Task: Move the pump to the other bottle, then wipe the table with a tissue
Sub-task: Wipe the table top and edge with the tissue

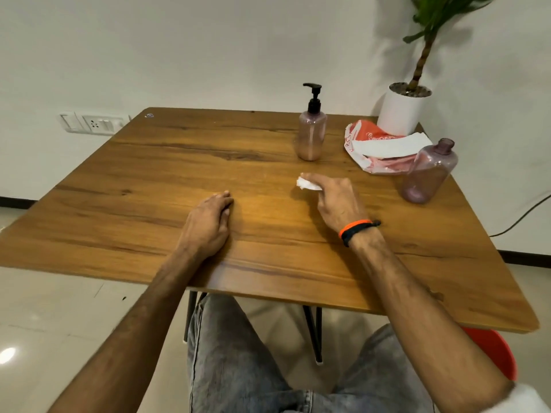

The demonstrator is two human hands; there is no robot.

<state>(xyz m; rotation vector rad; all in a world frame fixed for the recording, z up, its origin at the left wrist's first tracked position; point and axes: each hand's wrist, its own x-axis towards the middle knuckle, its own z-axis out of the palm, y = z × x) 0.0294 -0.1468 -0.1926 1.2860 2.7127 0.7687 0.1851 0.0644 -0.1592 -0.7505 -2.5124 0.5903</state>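
Observation:
A pink bottle stands upright at the back middle of the wooden table, with the black pump screwed on top. A second pink bottle stands at the right with an open neck and no pump. My right hand rests on the table between them, shut on a crumpled white tissue that touches the tabletop. My left hand lies palm down on the table, fingers together, holding nothing.
An orange and white tissue pack with a white sheet sticking out lies at the back right. Behind it stands a white plant pot. A cable hangs off the right side. A red stool is under the table's right corner.

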